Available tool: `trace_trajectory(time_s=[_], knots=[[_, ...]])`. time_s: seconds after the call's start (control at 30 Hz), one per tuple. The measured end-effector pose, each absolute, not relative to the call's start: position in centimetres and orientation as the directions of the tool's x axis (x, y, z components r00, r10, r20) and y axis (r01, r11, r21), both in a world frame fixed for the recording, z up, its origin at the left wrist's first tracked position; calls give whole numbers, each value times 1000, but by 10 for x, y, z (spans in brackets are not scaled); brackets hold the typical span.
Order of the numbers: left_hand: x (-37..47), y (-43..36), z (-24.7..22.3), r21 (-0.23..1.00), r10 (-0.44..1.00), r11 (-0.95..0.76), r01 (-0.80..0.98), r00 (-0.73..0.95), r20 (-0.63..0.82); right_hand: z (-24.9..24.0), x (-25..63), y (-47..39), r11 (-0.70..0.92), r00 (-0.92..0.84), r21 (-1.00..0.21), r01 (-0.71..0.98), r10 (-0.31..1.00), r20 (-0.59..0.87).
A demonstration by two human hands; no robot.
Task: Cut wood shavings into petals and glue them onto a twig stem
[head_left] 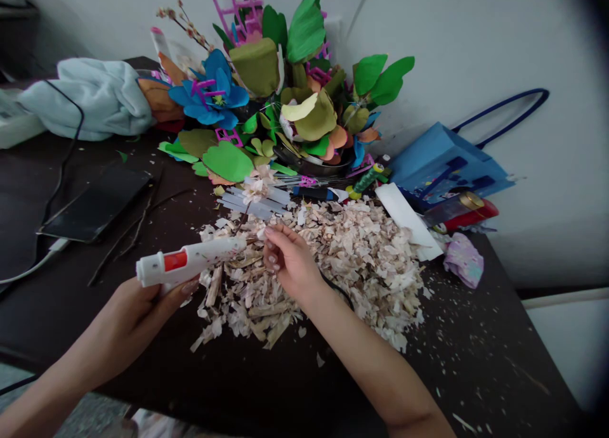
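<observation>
My left hand (152, 305) is wrapped around the handle of a white glue gun (193, 260) with a red panel on its side. The gun's nozzle points right, towards my right hand (290, 257). Thumb and fingertips of that hand pinch a small pale petal (261, 234) close to the nozzle tip; whether the two touch I cannot tell. Beneath both hands spreads a heap of dry cream petal scraps (361, 248). A pale blossom cluster (259, 187) on a thin dark stem rests over translucent glue sticks (233, 201) just behind the gun.
Colourful felt-like leaves and flowers (304, 118) stand at the back. Left are a black phone (98, 203), thin twigs (137, 229), a cable and a pale blue cloth (99, 99). Right are a blue bag (442, 159), a white strip (408, 221) and a crumpled lilac cloth (464, 260).
</observation>
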State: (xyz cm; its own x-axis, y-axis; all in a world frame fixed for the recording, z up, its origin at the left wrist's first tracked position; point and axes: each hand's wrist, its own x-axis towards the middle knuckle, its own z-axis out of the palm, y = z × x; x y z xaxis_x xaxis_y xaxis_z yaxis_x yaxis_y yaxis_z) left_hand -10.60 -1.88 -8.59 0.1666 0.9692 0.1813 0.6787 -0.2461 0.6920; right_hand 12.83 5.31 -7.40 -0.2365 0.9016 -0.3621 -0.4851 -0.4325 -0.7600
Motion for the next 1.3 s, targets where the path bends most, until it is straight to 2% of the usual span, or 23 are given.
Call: trace_trajectory(time_s=[0.3, 0.57, 0.7, 0.9, 1.03, 1.17, 1.3], knots=[[-98, -17, -80, 720, 976, -207, 662, 92, 196, -73, 128, 51, -443, -244, -770, -460, 896, -370], [-101, -18, -81, 706, 975, -219, 674, 123, 184, -72, 128, 50, -455, -258, -763, -460, 890, -375], [-101, -18, -83, 713, 975, -209, 669, 85, 206, -72, 128, 50, -452, -270, -766, -457, 891, -365], [-108, -15, -85, 712, 993, -120, 691, 88, 82, -72, 129, 49, -456, -277, -760, -462, 889, -365], [-114, -6, -81, 657, 995, -37, 753, -30, 90, -73, 131, 49, -454, -277, -753, -477, 891, -361], [-124, 10, -86, 547, 974, 114, 830, -201, 103, -72, 136, 48, -435, -270, -759, -484, 899, -343], [-143, 29, -107, 442, 962, 108, 891, -206, 181, -74, 144, 44, -408, -265, -769, -491, 911, -314]])
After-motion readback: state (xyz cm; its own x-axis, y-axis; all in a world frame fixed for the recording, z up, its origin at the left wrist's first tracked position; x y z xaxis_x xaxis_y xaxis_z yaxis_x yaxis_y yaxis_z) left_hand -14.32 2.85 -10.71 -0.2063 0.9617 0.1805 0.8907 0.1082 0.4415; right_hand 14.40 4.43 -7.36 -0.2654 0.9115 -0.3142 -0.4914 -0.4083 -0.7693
